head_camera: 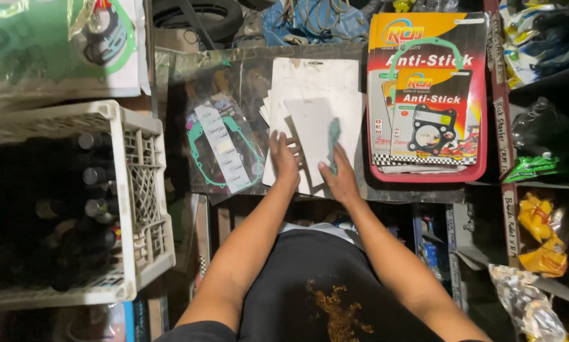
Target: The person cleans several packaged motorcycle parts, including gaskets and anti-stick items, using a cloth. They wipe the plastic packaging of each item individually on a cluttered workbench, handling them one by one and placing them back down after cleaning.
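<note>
Head view, looking straight down at the table (189, 69). Both hands at centre frame, working a stack of white cards (313, 107).

Left hand (284, 158): flat on the left edge of the stack, fingers spread and loose, pressing down, nothing gripped.

Right hand (340, 178): just beside the left hand, at its 3 o'clock. Thumb and fingers pinch the lower end of a thin teal gasket strip (333, 140). The strip runs up from the fingers toward 12 o'clock and lies over the top card, a grey-white sheet tilted slightly against the rest of the stack.

Around them:
- At 9 o'clock of the hands, a clear plastic bag (224, 149) with a teal ring-shaped gasket and a white label strip inside, lying flat on the table, near the stack but not touching the hands.
- At 3 o'clock, a pile of red-and-yellow gasket packs (427, 95), edge just beside the cards; a black gasket shows on the front of the top pack.
- Far 9 o'clock, a white plastic crate (139, 190) holding dark bottles, well apart from the hands.
- At 10 o'clock, another bagged green gasket sheet (50, 44).
- At 3 to 4 o'clock, shelf bins with yellow packets (541, 231).
</note>
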